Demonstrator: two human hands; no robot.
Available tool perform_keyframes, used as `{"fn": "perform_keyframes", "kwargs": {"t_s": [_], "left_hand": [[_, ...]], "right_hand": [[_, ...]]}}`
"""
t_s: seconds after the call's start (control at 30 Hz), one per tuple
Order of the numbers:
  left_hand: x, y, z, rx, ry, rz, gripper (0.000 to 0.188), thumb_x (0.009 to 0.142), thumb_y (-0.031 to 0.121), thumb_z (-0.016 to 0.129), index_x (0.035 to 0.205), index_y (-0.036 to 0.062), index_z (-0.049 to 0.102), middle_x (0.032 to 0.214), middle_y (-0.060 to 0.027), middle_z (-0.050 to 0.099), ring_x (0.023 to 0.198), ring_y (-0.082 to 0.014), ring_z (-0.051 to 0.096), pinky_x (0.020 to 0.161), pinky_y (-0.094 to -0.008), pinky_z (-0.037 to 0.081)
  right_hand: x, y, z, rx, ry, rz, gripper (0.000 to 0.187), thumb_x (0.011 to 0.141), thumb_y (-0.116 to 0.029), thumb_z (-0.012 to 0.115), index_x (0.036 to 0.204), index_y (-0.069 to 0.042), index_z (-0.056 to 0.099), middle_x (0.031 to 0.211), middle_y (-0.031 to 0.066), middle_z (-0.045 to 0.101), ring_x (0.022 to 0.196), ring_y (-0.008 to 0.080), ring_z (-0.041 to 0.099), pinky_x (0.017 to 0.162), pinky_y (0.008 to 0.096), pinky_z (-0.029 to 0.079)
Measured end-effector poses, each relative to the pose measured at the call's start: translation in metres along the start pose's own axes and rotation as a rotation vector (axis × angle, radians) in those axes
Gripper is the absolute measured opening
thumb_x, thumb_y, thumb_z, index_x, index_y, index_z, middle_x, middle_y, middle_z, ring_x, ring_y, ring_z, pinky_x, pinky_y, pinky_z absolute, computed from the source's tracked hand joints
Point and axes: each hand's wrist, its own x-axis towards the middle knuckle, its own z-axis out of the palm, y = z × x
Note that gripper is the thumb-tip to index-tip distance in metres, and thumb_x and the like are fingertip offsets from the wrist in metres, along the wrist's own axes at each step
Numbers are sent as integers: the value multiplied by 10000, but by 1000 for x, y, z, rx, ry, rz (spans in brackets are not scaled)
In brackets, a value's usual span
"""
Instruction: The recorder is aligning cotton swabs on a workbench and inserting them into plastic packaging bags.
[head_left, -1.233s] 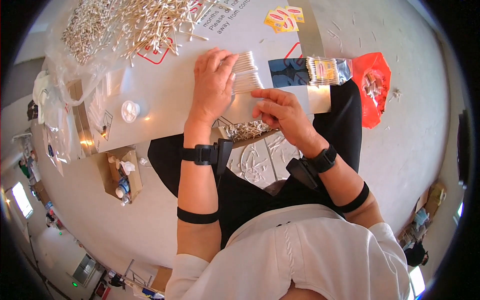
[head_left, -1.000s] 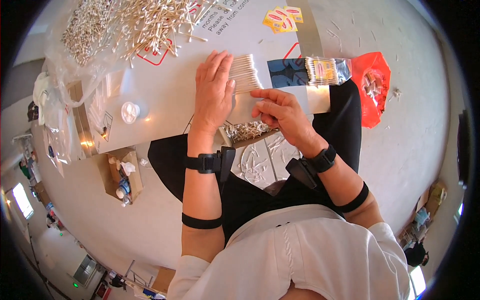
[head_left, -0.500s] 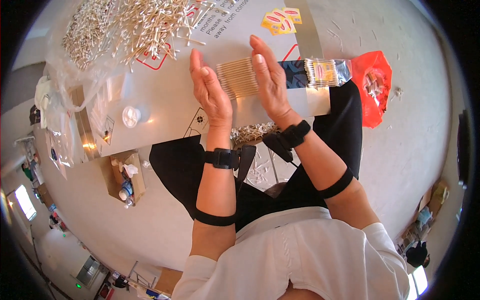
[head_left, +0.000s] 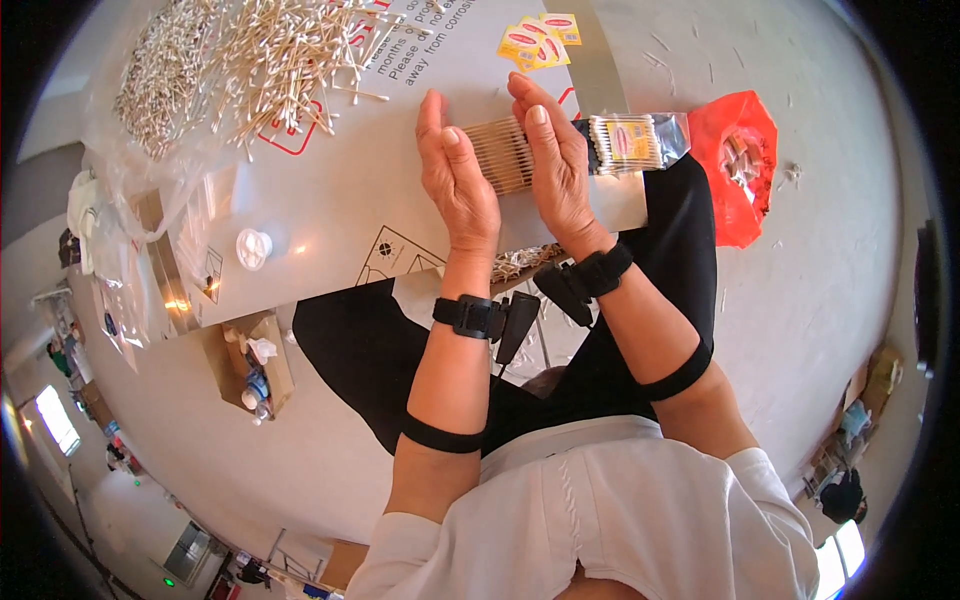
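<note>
A neat row of cotton swabs (head_left: 501, 157) lies between my two palms, their sticks running from one hand to the other. My left hand (head_left: 458, 185) stands on edge at the left ends, fingers straight and together. Against the right ends is my right hand (head_left: 556, 165), also with outstretched fingers, hiding part of the row. Just right of it, a clear packet of cotton swabs (head_left: 612, 145) with a yellow label lies at the edge of the grey board. A big heap of loose cotton swabs (head_left: 285, 75) sits at the far left.
Yellow labels (head_left: 538, 42) lie beyond my hands. A red plastic bag (head_left: 735, 165) with small pieces inside is at the right. A small white round container (head_left: 254, 250) stands on the board's left, and an open cardboard box (head_left: 245, 365) is below its front edge.
My left hand has moved right, toward my right hand, so the gap between the palms is narrower. My right hand has shifted slightly right, nearer the packet.
</note>
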Motion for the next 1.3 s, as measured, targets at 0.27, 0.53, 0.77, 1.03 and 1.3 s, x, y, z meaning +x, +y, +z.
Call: {"fn": "perform_keyframes", "kwargs": {"t_s": [0.27,0.53,0.77,1.03,1.3], "left_hand": [[-1,0,14,-86,-2,3,586,1052,412,372,1401,-56,416,1422,-208,457,1343,-286,425,1141,-413,305],[-21,19,-22,418,-133,227,591,1007,327,480,1459,-29,344,1521,-234,333,1427,-378,295,1164,-480,224],[-34,26,-17,1143,-587,249,881,876,510,603,1517,22,247,1592,-156,227,1485,-305,182,1175,-569,84],[-39,30,-15,1094,-577,257,944,851,575,591,1536,53,205,1605,-148,196,1493,-299,160,1170,-584,73],[-40,22,-12,1124,-584,250,976,820,651,567,1513,33,267,1597,-144,220,1487,-290,178,1172,-584,69]], "right_hand": [[12,0,-19,-11,-31,30,498,1051,-353,419,1373,20,490,1399,125,512,1316,197,464,1137,324,333],[-3,-31,-46,21,84,69,377,1035,-186,478,1329,44,522,1320,133,572,1242,199,536,1089,316,398],[-37,-45,-69,-130,22,249,126,941,-7,568,1044,29,631,945,66,680,845,140,655,775,267,528],[-21,-52,-73,-729,-202,-67,71,824,-1,637,893,-8,650,835,135,626,803,345,647,708,370,531],[-10,-44,-72,-927,-321,-327,99,759,-9,661,853,-37,663,859,108,571,836,320,627,834,439,513]]}}
